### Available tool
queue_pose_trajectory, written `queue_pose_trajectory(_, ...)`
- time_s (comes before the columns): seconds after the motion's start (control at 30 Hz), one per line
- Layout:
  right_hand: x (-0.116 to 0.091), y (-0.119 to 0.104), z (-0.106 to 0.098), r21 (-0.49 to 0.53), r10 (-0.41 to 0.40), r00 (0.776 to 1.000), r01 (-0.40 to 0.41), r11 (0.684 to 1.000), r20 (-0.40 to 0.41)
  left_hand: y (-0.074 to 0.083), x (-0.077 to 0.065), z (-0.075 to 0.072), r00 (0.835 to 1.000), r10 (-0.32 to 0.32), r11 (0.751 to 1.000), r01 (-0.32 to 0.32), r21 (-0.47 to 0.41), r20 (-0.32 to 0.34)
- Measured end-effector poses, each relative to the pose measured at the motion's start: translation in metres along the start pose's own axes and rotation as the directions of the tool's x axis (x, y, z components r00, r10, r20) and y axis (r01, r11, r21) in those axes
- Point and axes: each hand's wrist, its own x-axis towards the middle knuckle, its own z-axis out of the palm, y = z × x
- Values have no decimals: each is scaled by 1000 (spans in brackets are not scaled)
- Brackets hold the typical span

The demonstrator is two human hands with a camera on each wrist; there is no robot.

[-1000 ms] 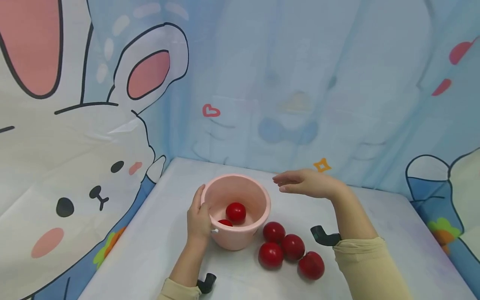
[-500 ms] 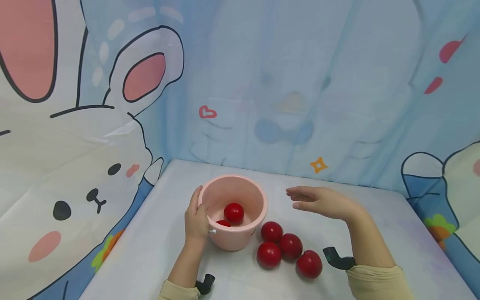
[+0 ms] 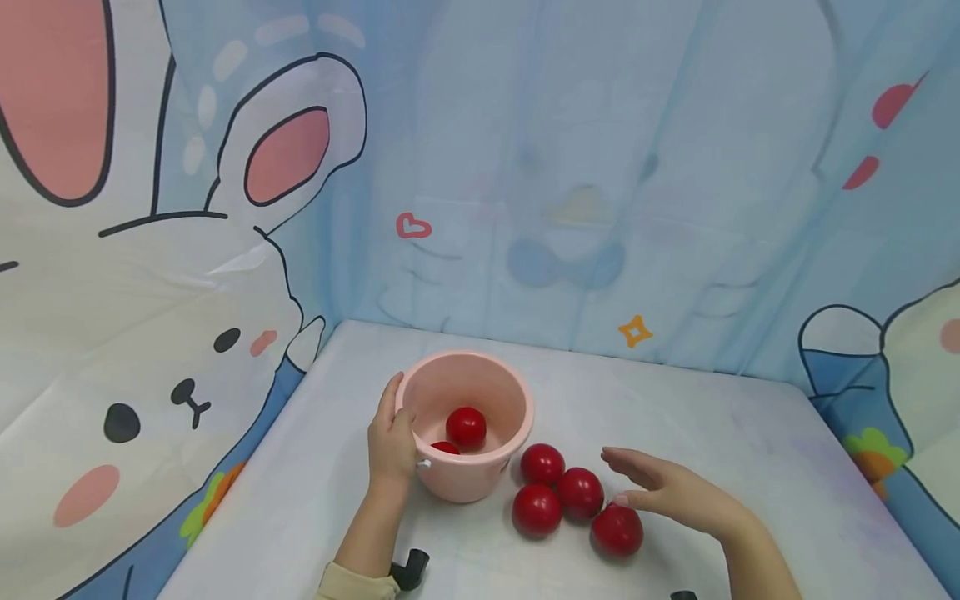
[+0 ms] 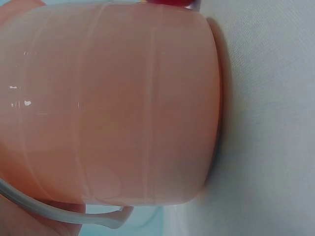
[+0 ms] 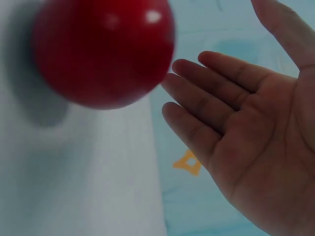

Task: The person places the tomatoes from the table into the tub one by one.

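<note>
My left hand [image 3: 392,442] grips the left side of a pink bucket [image 3: 465,482], its thumb at the rim. Two glossy round red fruits lie inside; one [image 3: 467,428] shows whole, the other [image 3: 446,447] is partly hidden by the rim. In the left wrist view the bucket wall [image 4: 113,108] and its pale handle [image 4: 59,212] fill much of the picture. My right hand [image 3: 682,493] hovers with fingers extended just above and right of the front-right red fruit [image 3: 617,532]. In the right wrist view the open palm [image 5: 266,128] faces a red fruit [image 5: 106,49].
Several red fruits lie clustered right of the bucket, among them a back one [image 3: 542,464], a middle one [image 3: 581,492] and a front-left one [image 3: 537,511]. All stand on a white tabletop [image 3: 300,500]. A blue cartoon curtain [image 3: 480,150] hangs behind and at the sides.
My right hand has come away from beside the bucket's rim, moving right and down toward the front-right fruit. The left hand still holds the bucket in place.
</note>
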Motion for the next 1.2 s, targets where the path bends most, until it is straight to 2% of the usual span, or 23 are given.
queue_pose_trajectory(0.17,-1,16,13,77,47,999,-48,996,19,-2,1,0,1000,4,1000,-4,1,0)
queue_pose_trajectory(0.37,3,26,25,124,110,994,-111,986,20,-3,1,1,1000,-1,1000,1,8,9)
queue_pose_trajectory(0.7,3,39,34,93,133,991,-133,987,4,-3,2,1,1000,15,1000,-15,19,-6)
queue_pose_trajectory(0.93,-1,45,40,83,189,982,-188,979,0,-3,2,1,1000,18,1000,-18,22,-6)
queue_pose_trajectory(1.2,-6,50,41,101,139,990,-137,985,-8,-4,2,1,1000,20,999,-20,29,-11)
